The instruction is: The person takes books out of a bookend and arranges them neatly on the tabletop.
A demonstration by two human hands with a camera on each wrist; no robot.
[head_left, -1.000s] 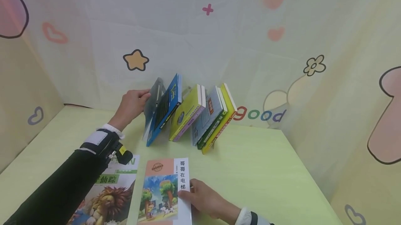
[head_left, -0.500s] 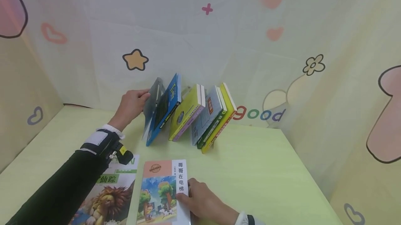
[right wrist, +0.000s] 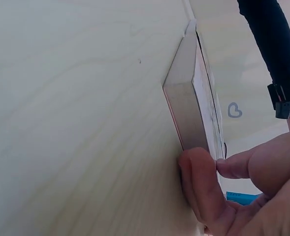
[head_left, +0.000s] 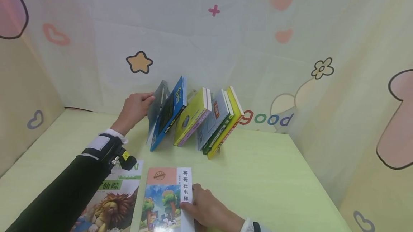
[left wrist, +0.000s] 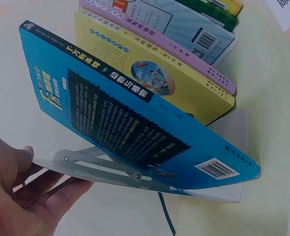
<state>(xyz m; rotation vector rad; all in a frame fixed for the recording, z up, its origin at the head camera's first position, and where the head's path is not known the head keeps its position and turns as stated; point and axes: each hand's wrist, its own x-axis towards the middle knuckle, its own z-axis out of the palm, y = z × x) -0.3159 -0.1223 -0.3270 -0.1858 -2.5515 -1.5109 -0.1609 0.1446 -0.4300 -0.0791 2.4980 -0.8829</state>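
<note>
My left hand [head_left: 133, 112] grips the upper edge of a grey bookend [head_left: 156, 108], thumb on one side and fingers on the other in the left wrist view. Against the bookend leans a blue book [left wrist: 115, 113]. Close to the front, my right hand [head_left: 213, 208] pinches the right edge of a paperback book [head_left: 162, 203] with a pink, white and picture cover. Thumb on top and fingers at the page edge show on that book [right wrist: 186, 103] in the right wrist view. To its left lies a book with a lion cover [head_left: 113, 205], partly hidden by my left sleeve.
Right of the blue book, a yellow book [head_left: 191, 119], a pale blue book [head_left: 213, 121] and several others lean in a tilted row. The row stands on a pale wood-grain table [head_left: 274, 181]. A printed cloth [head_left: 206, 45] hangs behind it.
My right hand has drawn the paperback slightly toward the front edge and a little left. The left hand, bookend and leaning row look unchanged.
</note>
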